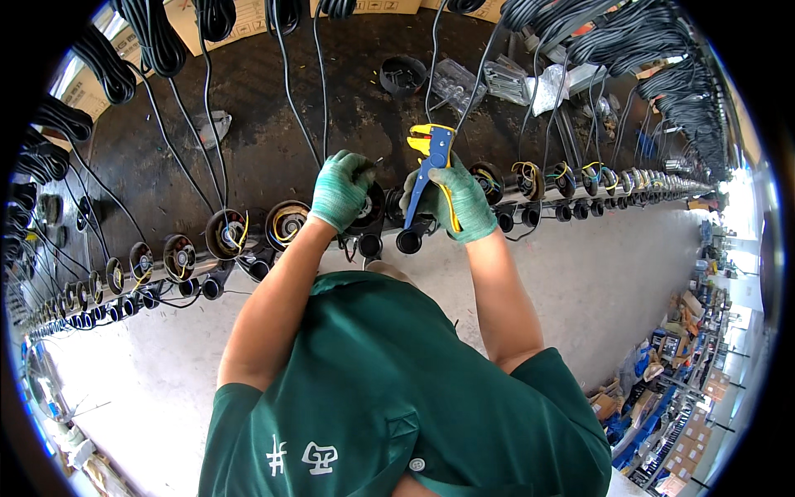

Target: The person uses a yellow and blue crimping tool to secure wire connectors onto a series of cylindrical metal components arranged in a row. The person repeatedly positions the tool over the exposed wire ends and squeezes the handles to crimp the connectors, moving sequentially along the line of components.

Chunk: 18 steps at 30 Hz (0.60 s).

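In green knit gloves, both hands are raised over a row of round black motor-like housings at the bench's near edge. My right hand (465,199) is wrapped round blue-and-yellow wire strippers (433,161), whose yellow jaws point up and away from me. My left hand (341,189) has its fingers pinched on the end of a black cable (324,91); a thin dark tip sticks out toward the strippers, apart from their jaws. Between the hands, one housing (369,207) is partly hidden by the left glove. Beside it, an open housing (289,224) shows yellow wires.
The dark bench (248,99) carries bundled black cables (153,37) along its far side. A round black cup (402,76), clear plastic bags (455,85) and metal strips (507,81) lie beyond my hands. Shelves with boxes (687,439) stand at the lower right.
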### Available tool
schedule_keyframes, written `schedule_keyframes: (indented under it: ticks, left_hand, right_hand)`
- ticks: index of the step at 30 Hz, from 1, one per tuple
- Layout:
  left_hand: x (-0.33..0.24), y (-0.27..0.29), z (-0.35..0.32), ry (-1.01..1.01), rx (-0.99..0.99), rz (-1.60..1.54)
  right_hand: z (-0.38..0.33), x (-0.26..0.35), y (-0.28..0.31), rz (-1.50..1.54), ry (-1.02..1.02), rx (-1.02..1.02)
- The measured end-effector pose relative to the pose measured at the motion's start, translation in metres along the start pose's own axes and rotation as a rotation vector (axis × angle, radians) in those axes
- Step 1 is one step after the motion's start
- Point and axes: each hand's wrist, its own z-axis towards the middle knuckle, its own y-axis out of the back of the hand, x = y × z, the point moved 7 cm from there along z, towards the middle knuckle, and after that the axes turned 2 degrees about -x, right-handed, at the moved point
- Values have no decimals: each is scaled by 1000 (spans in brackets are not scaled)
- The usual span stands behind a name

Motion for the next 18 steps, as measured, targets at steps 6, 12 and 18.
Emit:
schedule_keyframes:
  ticks: [6, 12, 18]
  left_hand:
    - [-6, 4, -2, 1, 3, -27]
    - [-80, 13, 3, -313, 29, 180]
    - [-112, -33, -3, -267, 315, 449]
  right_hand:
    - [-30, 38, 6, 17, 172, -17]
    - [-65, 54, 65, 136, 305, -194]
    - [-92, 45, 77, 61, 300, -270]
